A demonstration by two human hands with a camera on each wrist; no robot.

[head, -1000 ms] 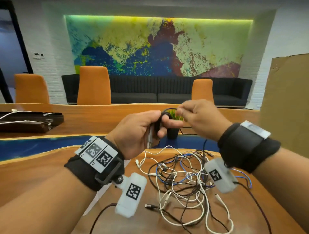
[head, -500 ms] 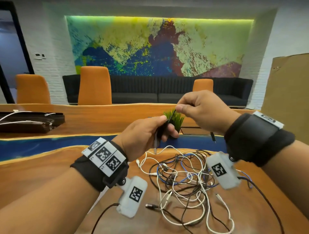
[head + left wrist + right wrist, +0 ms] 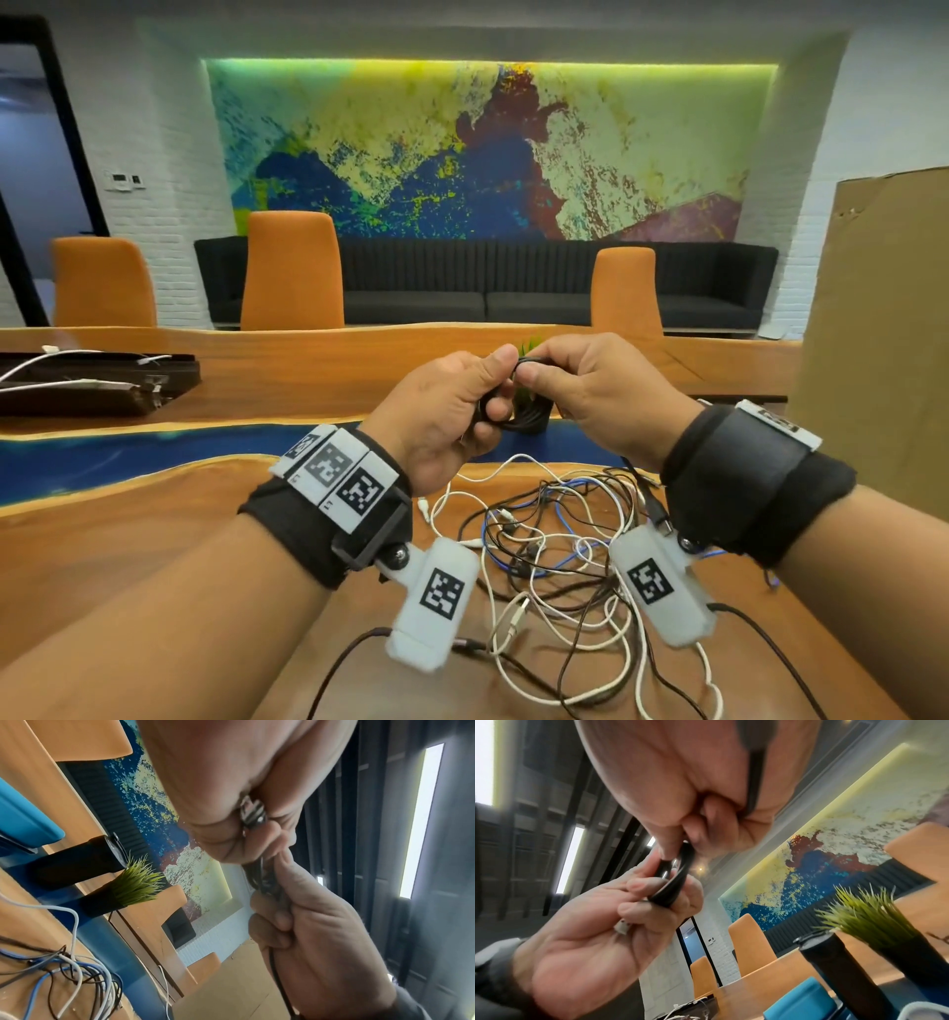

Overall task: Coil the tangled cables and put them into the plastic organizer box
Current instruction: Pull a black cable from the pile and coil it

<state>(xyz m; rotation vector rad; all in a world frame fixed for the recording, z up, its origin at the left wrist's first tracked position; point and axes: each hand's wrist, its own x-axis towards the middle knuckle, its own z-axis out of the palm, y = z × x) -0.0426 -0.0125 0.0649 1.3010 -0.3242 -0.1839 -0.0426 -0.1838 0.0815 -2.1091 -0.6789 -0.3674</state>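
A small coil of black cable (image 3: 516, 417) is held up over the table between both hands. My left hand (image 3: 500, 383) grips the coil with curled fingers, and a metal plug (image 3: 253, 815) sticks out under its palm. My right hand (image 3: 534, 371) pinches the top of the loop against the left thumb. In the right wrist view the coil (image 3: 675, 882) sits in the left hand's fingers (image 3: 639, 898). A loose length of the same cable (image 3: 280, 983) trails down past the right palm. The tangled pile of white, black and blue cables (image 3: 554, 545) lies on the table below.
A small potted grass plant (image 3: 133, 886) and a black cylinder (image 3: 839, 973) stand just behind my hands. A blue rounded container (image 3: 800, 1002) sits near them. A dark tray (image 3: 102, 390) with white cables lies far left. A cardboard sheet (image 3: 883, 334) stands at the right.
My right hand, raised with the cable half a second ago, has come down to the left hand and laid another loop on the coil. The left hand rose slightly.
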